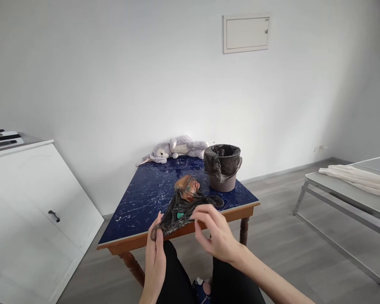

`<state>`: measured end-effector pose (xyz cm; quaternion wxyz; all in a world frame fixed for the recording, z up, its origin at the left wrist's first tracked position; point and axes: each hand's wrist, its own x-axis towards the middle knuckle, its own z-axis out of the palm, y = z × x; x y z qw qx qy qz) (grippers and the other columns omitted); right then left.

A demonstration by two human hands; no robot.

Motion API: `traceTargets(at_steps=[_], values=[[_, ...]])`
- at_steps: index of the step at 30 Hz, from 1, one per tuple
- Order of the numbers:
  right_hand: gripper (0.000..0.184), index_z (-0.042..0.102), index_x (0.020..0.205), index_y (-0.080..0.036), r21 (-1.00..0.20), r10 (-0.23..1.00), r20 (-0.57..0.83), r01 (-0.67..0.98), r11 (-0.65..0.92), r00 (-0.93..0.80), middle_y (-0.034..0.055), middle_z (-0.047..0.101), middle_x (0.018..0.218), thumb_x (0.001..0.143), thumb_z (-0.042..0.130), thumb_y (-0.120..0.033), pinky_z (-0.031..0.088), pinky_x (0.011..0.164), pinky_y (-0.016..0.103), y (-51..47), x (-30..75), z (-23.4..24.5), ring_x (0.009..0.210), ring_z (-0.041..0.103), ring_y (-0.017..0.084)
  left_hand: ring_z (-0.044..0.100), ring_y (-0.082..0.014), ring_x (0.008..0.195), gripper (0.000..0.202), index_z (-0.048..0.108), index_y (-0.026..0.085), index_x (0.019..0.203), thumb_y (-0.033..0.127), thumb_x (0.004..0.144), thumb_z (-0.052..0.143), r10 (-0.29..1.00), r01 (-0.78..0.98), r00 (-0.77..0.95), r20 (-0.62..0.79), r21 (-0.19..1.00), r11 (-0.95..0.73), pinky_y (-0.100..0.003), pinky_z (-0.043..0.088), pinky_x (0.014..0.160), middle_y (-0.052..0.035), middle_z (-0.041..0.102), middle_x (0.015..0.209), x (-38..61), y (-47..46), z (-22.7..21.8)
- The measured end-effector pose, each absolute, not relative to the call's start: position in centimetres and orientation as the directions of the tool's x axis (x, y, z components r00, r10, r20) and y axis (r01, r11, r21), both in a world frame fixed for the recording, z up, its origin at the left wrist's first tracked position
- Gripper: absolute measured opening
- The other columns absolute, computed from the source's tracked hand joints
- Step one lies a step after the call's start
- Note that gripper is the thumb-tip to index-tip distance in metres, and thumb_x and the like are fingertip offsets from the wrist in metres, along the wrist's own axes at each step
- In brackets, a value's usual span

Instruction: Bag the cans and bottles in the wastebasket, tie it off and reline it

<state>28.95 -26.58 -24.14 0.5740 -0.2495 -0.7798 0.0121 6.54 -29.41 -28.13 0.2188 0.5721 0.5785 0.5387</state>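
A thin black garbage bag (177,207) lies crumpled over the front of the blue table, its near edge drawn out toward me. My left hand (155,257) grips the bag's left corner between thumb and fingers. At the bag's right side, my right hand (217,234) has its fingers bent, the fingertips pinching the near edge. A crumpled orange-brown packet (187,188) with red and green patches sits at the bag's far end, partly covered by black film. A small green piece (180,215) shows among the folds. What else the bag holds is hidden.
The blue marbled table (139,202) has a wooden rim. A bin (223,181) lined with a black bag stands at its right rear. A plush rabbit (180,147) lies along the wall. A white cabinet (41,202) is left; a folding bed (351,198) with white cloth is right.
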Motion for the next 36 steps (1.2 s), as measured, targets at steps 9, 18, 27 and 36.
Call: traceTargets(at_steps=[9, 18, 27, 36], values=[[0.031, 0.061, 0.131, -0.023, -0.466, 0.581, 0.490, 0.369, 0.805, -0.650, 0.0072, 0.074, 0.121, 0.114, 0.035, -0.030, 0.056, 0.093, 0.031, -22.8, 27.5, -28.1, 0.107, 0.072, 0.020, 0.041, -0.0297, 0.157, 0.054, 0.042, 0.044, 0.162, 0.055, 0.111, 0.031, 0.895, 0.448, -0.246, 0.372, 0.863, -0.235, -0.050, 0.045, 0.125, 0.0032, 0.046, 0.168, 5.7, -30.0, -29.0], [0.046, 0.054, 0.141, -0.016, -0.290, 0.740, 0.560, 0.748, 0.597, -0.373, 0.0211, 0.059, 0.139, 0.096, 0.048, -0.009, 0.055, 0.102, 0.048, -19.7, 29.4, -31.7, 0.124, 0.063, 0.034, 0.051, -0.0371, 0.149, 0.052, 0.055, 0.042, 0.154, 0.059, 0.108, 0.036, 0.873, 0.533, -0.314, 0.373, 0.830, -0.163, -0.060, 0.052, 0.115, -0.0014, 0.056, 0.160, 3.1, -30.7, -29.8], [0.039, 0.050, 0.140, -0.017, -0.333, 0.872, 0.420, 0.851, 0.405, -0.251, 0.0207, 0.068, 0.122, 0.101, 0.052, -0.020, 0.051, 0.070, 0.031, -20.1, 29.5, -28.9, 0.094, 0.075, 0.030, 0.059, -0.0443, 0.133, 0.062, 0.052, 0.014, 0.155, 0.048, 0.106, 0.034, 0.656, 0.915, -0.238, 0.717, 0.392, -0.097, -0.068, 0.046, 0.112, -0.0225, 0.067, 0.137, -4.3, -25.7, -24.3], [0.043, 0.046, 0.144, -0.018, -0.293, 0.840, 0.437, 0.832, 0.472, -0.322, 0.0173, 0.072, 0.116, 0.101, 0.044, -0.014, 0.045, 0.064, 0.029, -21.8, 27.6, -27.2, 0.084, 0.074, 0.027, 0.061, -0.0308, 0.136, 0.045, 0.056, 0.033, 0.146, 0.023, 0.104, 0.043, 0.695, 0.780, 0.367, 0.618, 0.203, -0.592, -0.051, 0.050, 0.114, -0.0095, 0.067, 0.140, 5.2, -26.5, -27.7]])
